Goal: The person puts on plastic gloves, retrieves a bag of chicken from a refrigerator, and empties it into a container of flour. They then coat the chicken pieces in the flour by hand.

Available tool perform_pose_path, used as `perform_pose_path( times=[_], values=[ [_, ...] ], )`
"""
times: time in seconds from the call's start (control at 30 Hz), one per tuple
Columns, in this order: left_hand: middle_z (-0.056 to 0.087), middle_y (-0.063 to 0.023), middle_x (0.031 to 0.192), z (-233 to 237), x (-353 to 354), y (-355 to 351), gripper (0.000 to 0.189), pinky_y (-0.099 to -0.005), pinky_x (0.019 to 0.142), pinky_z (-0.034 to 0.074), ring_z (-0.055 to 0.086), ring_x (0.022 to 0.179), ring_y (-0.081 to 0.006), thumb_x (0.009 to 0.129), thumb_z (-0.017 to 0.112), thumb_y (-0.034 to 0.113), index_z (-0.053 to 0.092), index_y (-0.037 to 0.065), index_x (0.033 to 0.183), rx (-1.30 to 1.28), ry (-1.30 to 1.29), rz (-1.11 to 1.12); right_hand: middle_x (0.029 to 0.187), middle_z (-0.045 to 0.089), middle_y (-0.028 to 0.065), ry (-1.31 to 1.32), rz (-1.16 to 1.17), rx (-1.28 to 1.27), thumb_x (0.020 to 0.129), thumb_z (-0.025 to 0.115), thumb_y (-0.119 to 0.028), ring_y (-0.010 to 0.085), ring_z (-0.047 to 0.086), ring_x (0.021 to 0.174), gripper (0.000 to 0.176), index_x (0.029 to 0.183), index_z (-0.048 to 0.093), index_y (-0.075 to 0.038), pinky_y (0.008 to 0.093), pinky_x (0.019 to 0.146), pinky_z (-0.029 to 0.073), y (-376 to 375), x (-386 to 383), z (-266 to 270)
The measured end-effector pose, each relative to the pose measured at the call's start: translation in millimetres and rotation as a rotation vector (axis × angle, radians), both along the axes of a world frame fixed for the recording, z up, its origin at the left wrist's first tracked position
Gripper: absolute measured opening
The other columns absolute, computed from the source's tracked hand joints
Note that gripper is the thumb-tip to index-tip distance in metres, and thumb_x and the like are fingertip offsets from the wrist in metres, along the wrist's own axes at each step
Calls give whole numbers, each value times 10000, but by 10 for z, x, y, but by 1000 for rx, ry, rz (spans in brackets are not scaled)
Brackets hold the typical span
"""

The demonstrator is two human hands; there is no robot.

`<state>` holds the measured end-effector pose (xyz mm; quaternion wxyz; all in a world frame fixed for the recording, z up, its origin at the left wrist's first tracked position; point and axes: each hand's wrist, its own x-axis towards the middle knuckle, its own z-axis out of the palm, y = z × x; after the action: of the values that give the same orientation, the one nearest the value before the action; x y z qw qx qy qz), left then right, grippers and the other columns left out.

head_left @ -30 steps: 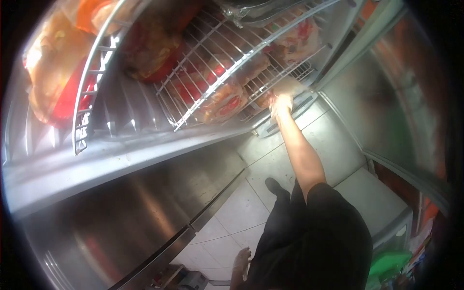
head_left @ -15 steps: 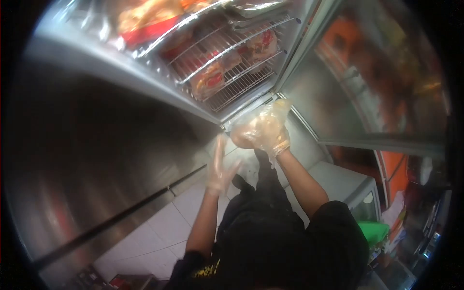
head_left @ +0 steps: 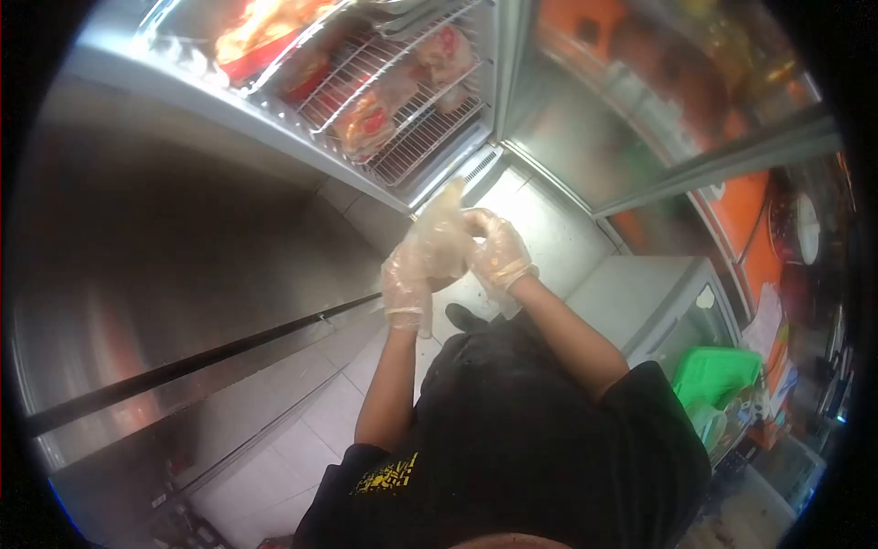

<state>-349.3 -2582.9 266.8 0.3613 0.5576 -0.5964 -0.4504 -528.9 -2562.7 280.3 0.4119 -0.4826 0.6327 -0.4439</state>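
In front of my body is a cloudy, see-through plastic bag [head_left: 443, 236] with something pale brown in it that I cannot make out. My left hand [head_left: 405, 282], in a clear disposable glove, is closed around the bag's left side and underside. On the other side my right hand [head_left: 501, 249], gloved the same way, has its fingers curled against the bag's edge. Just beyond the hands stands a fridge [head_left: 389, 197] with its door open. Bagged meat [head_left: 368, 128] lies on its wire racks [head_left: 425, 146].
A glass door [head_left: 594, 137] swings out to the right. Along the left runs a steel counter side [head_left: 183, 229] with a dark rail [head_left: 219, 348]. A low white cabinet [head_left: 631, 293] and a green basket [head_left: 718, 375] are at the right. Pale tiles [head_left: 315, 412] cover the floor.
My left hand, earlier apart with spread fingers, has come onto the bag. The right hand has shifted its hold to the bag's right edge. The view has moved slightly.
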Motion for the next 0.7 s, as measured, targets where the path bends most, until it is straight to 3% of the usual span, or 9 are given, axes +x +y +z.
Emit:
perform_pose_path(
  times=[0.1, 0.13, 0.2, 0.27, 0.4, 0.53, 0.7],
  values=[
    [712, -111, 1045, -193, 141, 112, 326, -348, 816, 527, 659, 930, -190, 996, 581, 263, 682, -18, 1125, -113, 43, 24, 979, 730, 118, -19, 17, 128, 896, 707, -231, 179, 692, 886, 270, 1101, 725, -57, 347, 837, 547, 168, -579, -63],
    [707, -108, 1072, -299, 246, 124, 332, -346, 819, 529, 657, 946, -188, 1004, 571, 271, 682, -10, 1141, -90, 36, 62, 870, 743, 96, 37, -4, 204, 896, 705, -231, 158, 691, 811, 234, 1065, 752, -76, 327, 816, 545, 237, -820, -290],
    [698, -100, 1125, -470, 375, 135, 347, -342, 827, 533, 653, 977, -185, 1020, 549, 288, 683, 7, 1172, -39, 16, 134, 843, 738, 93, -174, -121, 245, 894, 707, -209, 153, 686, 781, 222, 1033, 748, -41, 319, 789, 550, 404, -1276, -517],
    [661, -106, 1204, -205, 165, 170, 389, -353, 886, 520, 634, 1048, -208, 1026, 539, 322, 626, 18, 1255, 11, 146, 197, 846, 734, 86, -356, -230, 160, 908, 687, -204, 151, 683, 766, 239, 1023, 728, 2, 297, 742, 554, 569, -1696, -986],
    [609, -118, 1284, -80, 99, 225, 469, -376, 957, 493, 602, 1126, -238, 1034, 518, 374, 540, 21, 1341, 64, 240, 307, 882, 718, 72, -408, -224, 293, 916, 689, -217, 139, 674, 739, 271, 1047, 705, 20, 282, 646, 547, 680, -2370, -1182],
    [556, -131, 1365, -6, 181, 373, 560, -399, 1029, 466, 570, 1205, -268, 1042, 497, 427, 453, 23, 1428, 109, 201, 370, 856, 699, 46, -364, -289, 439, 903, 726, -251, 132, 660, 696, 260, 1032, 727, -25, 276, 587, 529, 522, -2476, -1117],
    [469, -137, 1473, 70, 202, 524, 681, -433, 1094, 435, 505, 1311, -306, 1041, 468, 513, 347, 41, 1517, 184, 105, 417, 838, 692, 44, -598, -231, 491, 892, 739, -270, 124, 652, 678, 274, 1030, 723, -33, 271, 540, 508, 434, -2242, -1501]
  ],
)
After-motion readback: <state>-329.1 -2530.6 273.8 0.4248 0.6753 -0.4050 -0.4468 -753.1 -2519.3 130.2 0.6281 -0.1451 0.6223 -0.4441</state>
